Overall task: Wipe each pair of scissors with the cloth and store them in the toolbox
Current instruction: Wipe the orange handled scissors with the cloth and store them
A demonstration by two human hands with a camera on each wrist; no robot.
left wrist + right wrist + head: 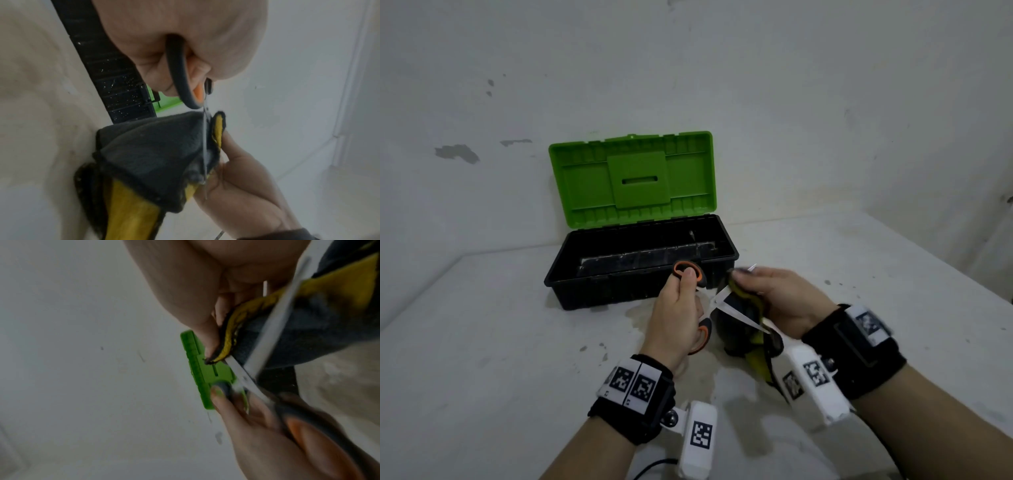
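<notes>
one pair of scissors (717,301), one cloth (743,322), one toolbox (640,270) (green lid up). the left hand (674,315) grips the orange-and-black handles, thumb through the upper loop. the right hand (784,301) wraps the cloth round one blade. the scissors are splayed open just before the toolbox, blades pointing right, above the table (482,342).

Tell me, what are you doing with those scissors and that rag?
A person is cleaning the scissors. The left hand holds the orange-and-black handles with the blades spread open. The right hand grips a grey-and-yellow cloth around one blade. Behind them the toolbox sits open on the table, its green lid up.
</notes>
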